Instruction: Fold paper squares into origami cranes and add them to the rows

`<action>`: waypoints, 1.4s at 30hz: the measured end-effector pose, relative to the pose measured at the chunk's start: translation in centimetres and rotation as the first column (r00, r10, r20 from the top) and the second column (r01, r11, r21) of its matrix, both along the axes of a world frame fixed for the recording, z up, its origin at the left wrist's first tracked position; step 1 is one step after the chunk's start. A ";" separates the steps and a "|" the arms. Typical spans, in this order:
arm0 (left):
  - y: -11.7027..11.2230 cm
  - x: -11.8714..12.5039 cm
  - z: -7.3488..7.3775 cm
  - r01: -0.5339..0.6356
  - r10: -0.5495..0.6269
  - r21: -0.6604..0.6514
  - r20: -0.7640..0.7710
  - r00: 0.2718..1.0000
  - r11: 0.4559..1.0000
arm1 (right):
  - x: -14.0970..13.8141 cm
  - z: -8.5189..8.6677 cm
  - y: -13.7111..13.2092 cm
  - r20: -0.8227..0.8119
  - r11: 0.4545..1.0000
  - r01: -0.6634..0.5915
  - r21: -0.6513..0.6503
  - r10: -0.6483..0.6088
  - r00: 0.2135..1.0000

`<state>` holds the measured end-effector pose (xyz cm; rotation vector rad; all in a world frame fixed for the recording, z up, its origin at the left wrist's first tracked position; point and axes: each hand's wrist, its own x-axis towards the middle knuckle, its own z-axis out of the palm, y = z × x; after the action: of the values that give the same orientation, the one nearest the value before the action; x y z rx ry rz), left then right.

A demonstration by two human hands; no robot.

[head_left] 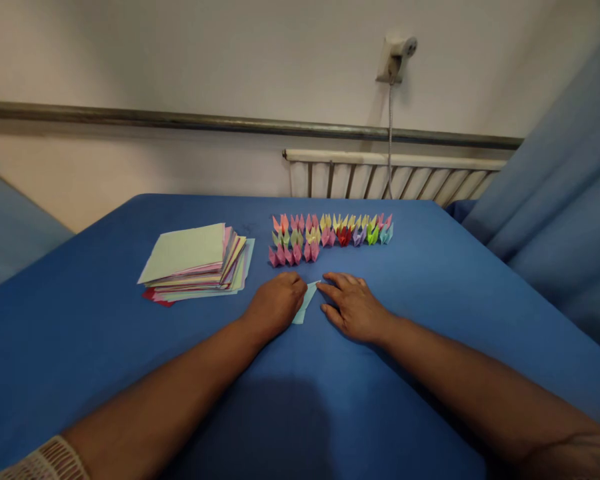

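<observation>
On the blue tabletop (410,280), right in front of you, a small light-blue piece of folded paper (307,305) lies between your two hands. Your left hand (279,300) has its fingers curled in over the paper's left part, covering much of it; from this angle you cannot really tell whether they pinch it or just press it down. Your right hand (354,308) is wide, palm down with the fingers spread and gripping nothing, its index fingertip at or just beside the paper's pointed upper right corner. Beyond your left forearm sits a loose stack of paper sheets (187,260), a pale yellow-green one on top and a red corner poking out underneath. Past your hands, folded paper figures (330,230) stand with their points up in three close rows; the shortest row, nearest you, has three pink ones. Behind the table, a metal rail (200,121) crosses the wall (180,60), and a blue curtain (565,167) hangs at the right.
</observation>
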<state>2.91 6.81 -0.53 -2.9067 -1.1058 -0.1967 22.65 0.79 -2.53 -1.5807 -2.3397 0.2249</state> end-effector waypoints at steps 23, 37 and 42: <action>-0.4 -0.2 0.1 -0.034 0.054 -0.123 0.157 0.986 0.992 | -0.5 0.1 0.0 0.016 0.996 0.086 0.002 -0.086 0.996; 0.0 -0.1 -0.4 -0.105 0.192 -0.301 0.276 0.942 0.948 | -0.2 0.3 -0.2 -0.018 1.000 -0.010 0.013 0.011 1.000; 0.4 0.1 -0.6 -0.130 0.243 -0.349 0.305 0.921 0.928 | -0.3 0.3 -0.2 -0.009 1.000 -0.022 0.014 0.022 1.000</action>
<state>3.02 7.22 -1.12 -3.0931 -1.6058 -0.5923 22.37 0.63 -2.26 -1.5445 -2.3473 0.2197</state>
